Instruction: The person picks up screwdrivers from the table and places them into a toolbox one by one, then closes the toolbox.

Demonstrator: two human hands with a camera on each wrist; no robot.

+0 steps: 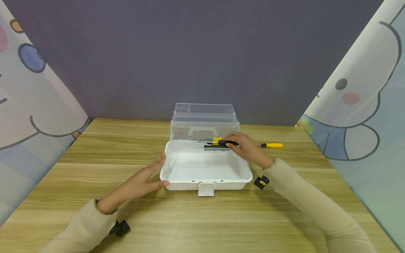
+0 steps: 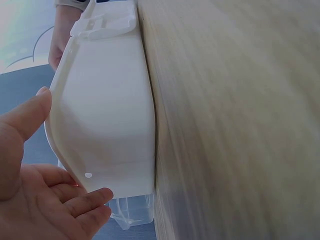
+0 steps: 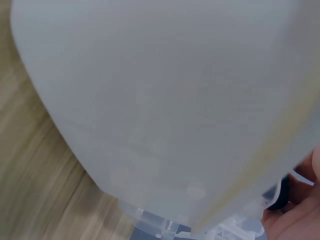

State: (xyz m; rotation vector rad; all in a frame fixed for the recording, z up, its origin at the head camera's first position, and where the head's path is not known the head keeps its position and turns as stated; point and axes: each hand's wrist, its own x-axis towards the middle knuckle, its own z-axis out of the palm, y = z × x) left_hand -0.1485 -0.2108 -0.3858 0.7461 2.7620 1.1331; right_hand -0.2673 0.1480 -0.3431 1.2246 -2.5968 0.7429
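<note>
A white box [image 1: 205,186] stands on the table with its clear lid [image 1: 204,131] raised at the back. My left hand [image 1: 142,182] touches the box's front left corner, thumb at the front and fairly straight fingers along the side. In the left wrist view, that thumb meets the rim of the white wall [image 2: 105,110]. Above the box's back right part, my right hand [image 1: 245,147] grips a screwdriver by its black handle [image 1: 228,142], its shaft pointing left. The right wrist view shows mostly white box wall [image 3: 150,110], with part of the hand [image 3: 295,215] at the edge.
Behind the box, to the right, lies a yellow-handled screwdriver [image 1: 274,145]. Another yellow handle [image 1: 217,140] and a dark tool [image 1: 215,147] show near the lid, partly hidden. The latch [image 1: 206,189] hangs down in front. A dark grey partition [image 1: 202,59] rises behind the table.
</note>
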